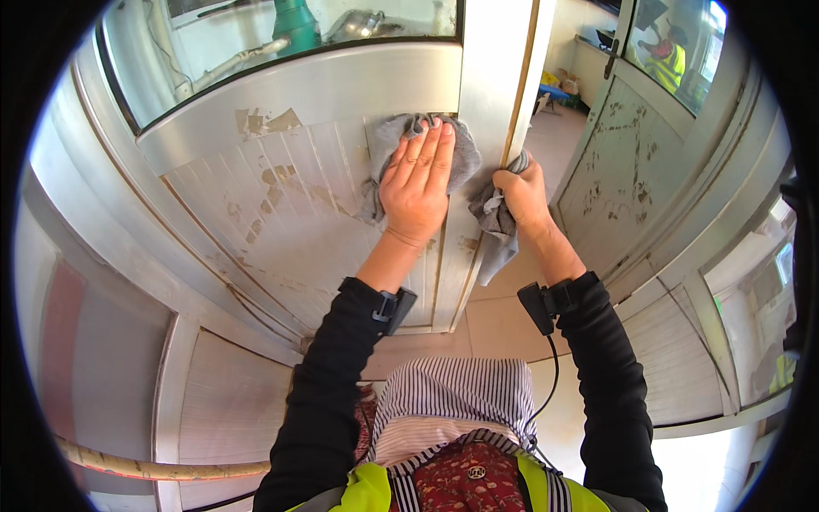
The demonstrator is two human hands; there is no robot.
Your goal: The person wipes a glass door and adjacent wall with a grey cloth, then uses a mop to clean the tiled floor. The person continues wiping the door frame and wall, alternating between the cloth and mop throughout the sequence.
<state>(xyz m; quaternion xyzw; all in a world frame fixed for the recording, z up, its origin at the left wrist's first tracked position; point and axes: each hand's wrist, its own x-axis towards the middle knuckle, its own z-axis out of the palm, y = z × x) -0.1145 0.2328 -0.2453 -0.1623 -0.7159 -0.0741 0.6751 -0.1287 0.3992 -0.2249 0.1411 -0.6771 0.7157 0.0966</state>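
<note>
Flat against a pale metal door (301, 77), my left hand (419, 182) presses a grey cloth (464, 157) to the upper part of the ribbed panel. The cloth spreads out on both sides of my fingers and is bunched at the fingertips. My right hand (528, 192) grips a second grey cloth (496, 221) around the door's edge, and a loose end hangs below it. Brown patches of residue (275, 121) mark the panel left of my left hand. Part of each cloth is hidden under my hands.
A second door leaf (614, 153) with dark marks stands at the right, its window (678, 51) reflecting a person in a hi-vis vest. Between the doors lies a tiled floor (553, 137). A glass pane (377, 19) tops the near door. A pole (160, 470) crosses the lower left.
</note>
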